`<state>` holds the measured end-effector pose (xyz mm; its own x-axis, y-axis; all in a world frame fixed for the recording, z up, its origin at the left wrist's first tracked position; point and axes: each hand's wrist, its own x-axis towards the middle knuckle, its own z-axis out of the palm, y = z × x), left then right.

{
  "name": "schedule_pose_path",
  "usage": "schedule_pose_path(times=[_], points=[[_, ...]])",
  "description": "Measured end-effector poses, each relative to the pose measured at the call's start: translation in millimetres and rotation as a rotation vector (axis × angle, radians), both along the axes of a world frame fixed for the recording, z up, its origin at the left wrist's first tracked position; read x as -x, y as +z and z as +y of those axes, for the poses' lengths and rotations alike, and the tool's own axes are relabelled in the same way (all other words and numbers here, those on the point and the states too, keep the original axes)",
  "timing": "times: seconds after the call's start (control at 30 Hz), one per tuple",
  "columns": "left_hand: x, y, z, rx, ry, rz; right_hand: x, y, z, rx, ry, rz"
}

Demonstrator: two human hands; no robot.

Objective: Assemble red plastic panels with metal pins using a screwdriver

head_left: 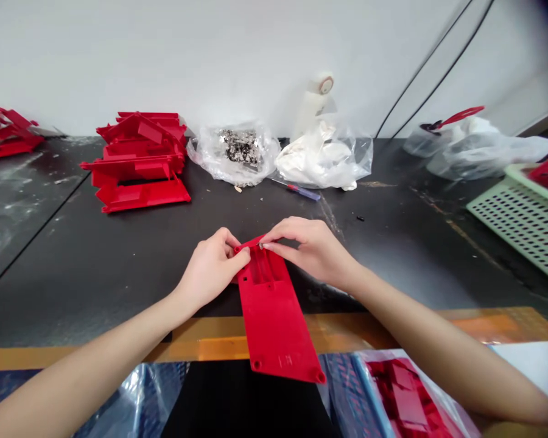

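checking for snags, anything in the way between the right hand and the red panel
Nothing visible: the right hand is at the far end of the red panel, pinching a small metal piece there. The left hand grips the panel's far left corner.

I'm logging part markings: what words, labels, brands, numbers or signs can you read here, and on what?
No text is readable.
Red panel: pale marks near its lower end, too small to read.
White object by the wall: faint dark marks, too blurred to read.
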<state>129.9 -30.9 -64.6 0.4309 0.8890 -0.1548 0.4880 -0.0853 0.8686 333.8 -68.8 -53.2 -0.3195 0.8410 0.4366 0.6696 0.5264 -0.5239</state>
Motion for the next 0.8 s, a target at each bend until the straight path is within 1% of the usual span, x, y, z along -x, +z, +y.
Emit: schedule_pose_path(times=[0.13,0.23,0.3,0.37,0.5,0.63,0.8], points=[[1,0.7,1,-0.026,-0.023,0.013,1,-2.1,-2,-0.069,-0.018,-0.098],[2,1.4,1,-0.033,-0.029,0.015,1,-2.5,-5,-0.104,-0.064,-0.158],[2,1.5,1,-0.028,-0.026,0.016,1,-3.0,-6,-0.121,-0.083,-0.17],[1,1.3,1,-0.022,-0.019,0.016,2,-3.5,-7,-0.129,-0.072,-0.161],[1,0.7,1,-0.013,-0.014,0.001,4,-2.9,-9,-0.101,-0.077,-0.175],[0,1.4,1,-0.037,-0.015,0.018,5,2.0,-12,-0.062,-0.116,-0.274],[-1,3.1,2,-0.06,-0.015,0.049,6,9.6,-14,-0.047,-0.086,-0.397]])
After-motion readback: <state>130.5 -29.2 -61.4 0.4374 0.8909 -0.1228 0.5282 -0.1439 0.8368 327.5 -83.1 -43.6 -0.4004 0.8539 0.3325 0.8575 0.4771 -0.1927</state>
